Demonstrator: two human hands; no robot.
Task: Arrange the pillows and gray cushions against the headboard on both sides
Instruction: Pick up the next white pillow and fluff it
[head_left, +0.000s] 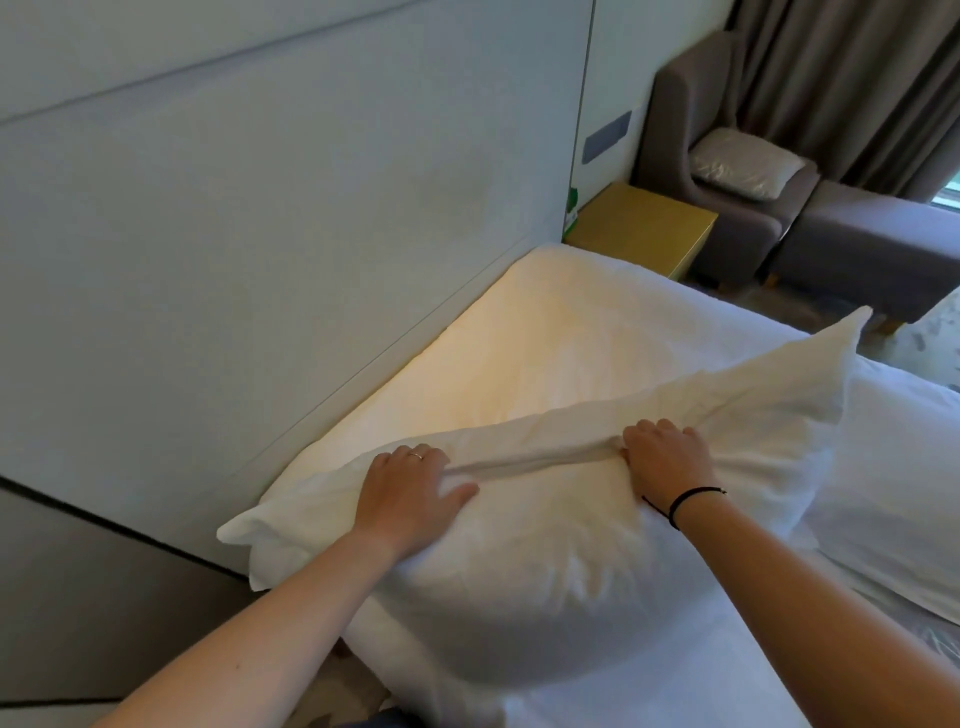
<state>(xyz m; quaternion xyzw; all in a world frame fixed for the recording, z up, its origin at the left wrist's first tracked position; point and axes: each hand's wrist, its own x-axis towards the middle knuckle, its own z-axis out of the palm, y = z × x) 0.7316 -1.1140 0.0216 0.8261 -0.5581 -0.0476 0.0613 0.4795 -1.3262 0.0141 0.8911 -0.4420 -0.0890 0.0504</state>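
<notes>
White, plump cotton-cased pillow (545, 519) lay on the bed near the pale padded headboard (234, 234). Left hand (410, 488) and right hand (665, 457), set apart, each gripped its top seam. It looked light, soft, shapeless; corners would probably hold best.

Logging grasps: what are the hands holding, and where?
Both hands, left and right, grip the white pillow along its upper edge fold.
</notes>
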